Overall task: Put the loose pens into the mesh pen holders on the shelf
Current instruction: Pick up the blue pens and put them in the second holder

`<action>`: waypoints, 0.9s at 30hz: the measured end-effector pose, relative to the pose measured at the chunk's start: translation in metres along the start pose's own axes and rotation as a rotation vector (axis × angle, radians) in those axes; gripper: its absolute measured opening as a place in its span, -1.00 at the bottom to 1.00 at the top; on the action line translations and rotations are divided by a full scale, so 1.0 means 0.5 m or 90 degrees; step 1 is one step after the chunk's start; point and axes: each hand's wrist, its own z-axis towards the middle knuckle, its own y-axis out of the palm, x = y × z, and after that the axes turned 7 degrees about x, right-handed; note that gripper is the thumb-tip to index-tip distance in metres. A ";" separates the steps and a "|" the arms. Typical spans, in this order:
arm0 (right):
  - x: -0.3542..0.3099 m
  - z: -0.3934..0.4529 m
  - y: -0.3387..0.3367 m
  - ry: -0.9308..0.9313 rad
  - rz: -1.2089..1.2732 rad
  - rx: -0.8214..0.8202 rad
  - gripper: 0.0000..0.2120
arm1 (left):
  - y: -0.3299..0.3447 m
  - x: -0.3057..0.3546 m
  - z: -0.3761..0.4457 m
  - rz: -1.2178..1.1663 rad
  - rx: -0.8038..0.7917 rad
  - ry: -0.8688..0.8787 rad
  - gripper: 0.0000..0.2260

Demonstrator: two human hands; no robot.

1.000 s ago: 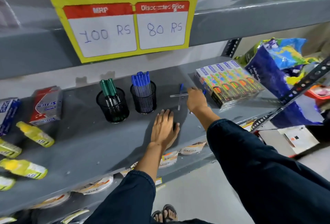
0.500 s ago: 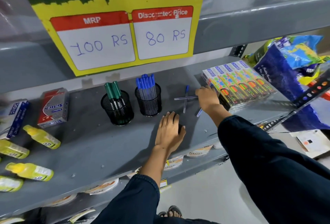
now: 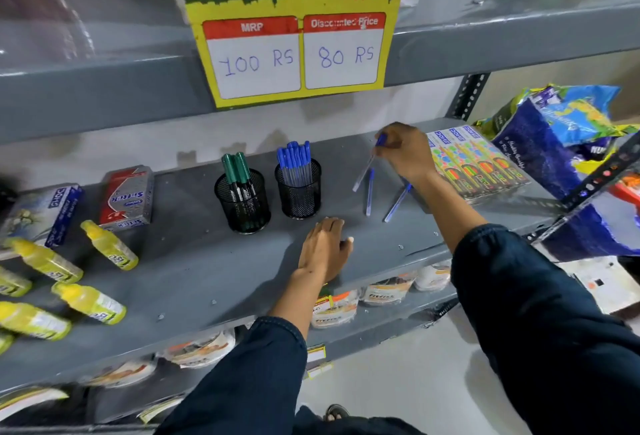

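The right hand (image 3: 405, 152) pinches one blue pen (image 3: 367, 168) by its cap, lifted right of the blue-pen holder (image 3: 298, 188). Light, stiff, slick; a cap-end hold should suit. Two loose pens (image 3: 370, 192) lie on the shelf (image 3: 194, 261) beneath. The left hand (image 3: 323, 249) rests flat, fingers spread, before the holder.

Even indoor light, soft shadows; wide-angle bending, blur at left edge.

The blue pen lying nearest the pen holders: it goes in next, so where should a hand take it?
Pinch the blue pen mid-barrel from above. It lies flat on the shelf, pointing front to back, with both sides clear. The right hand already holds another pen; the left hand is free.
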 end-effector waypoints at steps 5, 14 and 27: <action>-0.088 -0.010 0.037 0.006 0.237 0.077 -0.76 | -0.030 -0.043 -0.035 0.023 0.047 -0.040 -0.68; -0.149 -0.054 0.198 -0.177 -0.041 -0.068 -0.68 | -0.060 -0.096 -0.083 0.064 0.140 -0.094 -0.72; -0.094 -0.066 0.215 -0.172 -0.092 0.004 -0.57 | -0.053 -0.101 -0.085 0.078 0.149 -0.080 -0.73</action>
